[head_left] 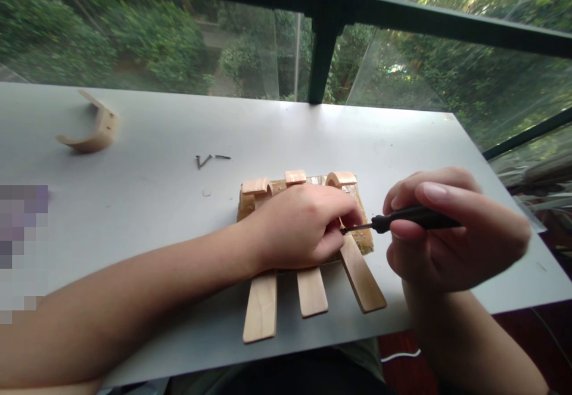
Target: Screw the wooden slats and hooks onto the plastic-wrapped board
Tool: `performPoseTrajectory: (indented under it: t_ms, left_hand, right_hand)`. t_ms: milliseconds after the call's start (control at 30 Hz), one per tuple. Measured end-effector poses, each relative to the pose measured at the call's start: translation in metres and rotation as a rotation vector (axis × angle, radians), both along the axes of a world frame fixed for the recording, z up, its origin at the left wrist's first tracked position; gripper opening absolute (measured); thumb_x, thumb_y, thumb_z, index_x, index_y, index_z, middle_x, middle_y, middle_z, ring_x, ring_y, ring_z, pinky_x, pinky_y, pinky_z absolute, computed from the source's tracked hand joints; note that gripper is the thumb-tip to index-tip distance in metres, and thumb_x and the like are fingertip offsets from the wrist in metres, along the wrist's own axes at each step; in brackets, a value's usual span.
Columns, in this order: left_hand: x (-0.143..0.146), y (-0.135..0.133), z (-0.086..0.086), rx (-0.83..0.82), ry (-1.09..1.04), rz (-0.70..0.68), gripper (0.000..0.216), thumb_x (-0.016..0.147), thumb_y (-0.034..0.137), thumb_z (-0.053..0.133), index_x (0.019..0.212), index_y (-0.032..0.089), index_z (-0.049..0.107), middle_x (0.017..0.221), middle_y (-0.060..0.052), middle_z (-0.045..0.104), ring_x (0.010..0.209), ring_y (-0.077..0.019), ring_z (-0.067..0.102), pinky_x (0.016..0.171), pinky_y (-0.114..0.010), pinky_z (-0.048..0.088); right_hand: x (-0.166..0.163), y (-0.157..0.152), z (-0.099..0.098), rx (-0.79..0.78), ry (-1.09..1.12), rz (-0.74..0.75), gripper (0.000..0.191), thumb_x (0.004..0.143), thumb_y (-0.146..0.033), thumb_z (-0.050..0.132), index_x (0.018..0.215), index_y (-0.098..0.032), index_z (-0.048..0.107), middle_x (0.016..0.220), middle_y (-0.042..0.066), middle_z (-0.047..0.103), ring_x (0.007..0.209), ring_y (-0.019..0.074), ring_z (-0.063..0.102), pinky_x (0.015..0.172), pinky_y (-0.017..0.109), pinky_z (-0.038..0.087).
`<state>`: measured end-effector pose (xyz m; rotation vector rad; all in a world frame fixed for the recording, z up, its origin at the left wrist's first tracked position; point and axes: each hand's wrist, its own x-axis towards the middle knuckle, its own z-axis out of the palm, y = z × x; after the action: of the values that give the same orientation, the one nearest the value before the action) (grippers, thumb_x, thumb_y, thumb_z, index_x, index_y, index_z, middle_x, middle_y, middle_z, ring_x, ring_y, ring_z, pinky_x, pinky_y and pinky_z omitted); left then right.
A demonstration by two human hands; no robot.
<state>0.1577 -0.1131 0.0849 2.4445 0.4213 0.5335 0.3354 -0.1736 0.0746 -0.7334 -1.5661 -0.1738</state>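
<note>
Two hands work at the wooden assembly [255, 187]: left hand [304, 225] curled down over it, right hand [451, 234] closed around the screwdriver [417, 218] entering its right side; firm hold-down and an in-line shaft should prevent slipping.

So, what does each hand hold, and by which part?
Right hand: screwdriver, by its black handle. Left hand: wooden piece, pressed down from above.

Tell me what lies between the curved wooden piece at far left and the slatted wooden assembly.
Head view: a few small loose screws lie on the grey table, nearer the slatted wooden assembly than the curved wooden piece.
</note>
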Motion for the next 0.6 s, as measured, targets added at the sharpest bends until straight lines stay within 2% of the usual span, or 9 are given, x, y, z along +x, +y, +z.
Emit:
performPoseTrajectory:
  t_ms: [233,600]
  left_hand:
    - [-0.0002,-0.0003,-0.0010,0.010,0.011,-0.003,0.020,0.079,0.009,0.055,0.091,0.021,0.066,0.087,0.004,0.068,0.081,-0.0118,0.061,0.076,-0.025,0.044]
    - [0.0005,0.0000,0.0007,0.015,-0.005,-0.029,0.022,0.075,0.007,0.057,0.091,0.018,0.067,0.085,0.002,0.068,0.082,-0.0130,0.061,0.077,-0.026,0.044]
  right_hand:
    - [-0.0009,0.0007,0.0001,-0.003,-0.025,-0.005,0.044,0.076,-0.019,0.073,0.120,-0.020,0.065,0.081,0.004,0.070,0.064,0.0162,0.059,0.048,0.030,0.048]
    - [-0.0036,-0.0031,0.0003,-0.049,0.006,0.031,0.044,0.076,-0.016,0.074,0.119,-0.021,0.067,0.085,0.005,0.068,0.066,0.0162,0.062,0.049,0.031,0.051]
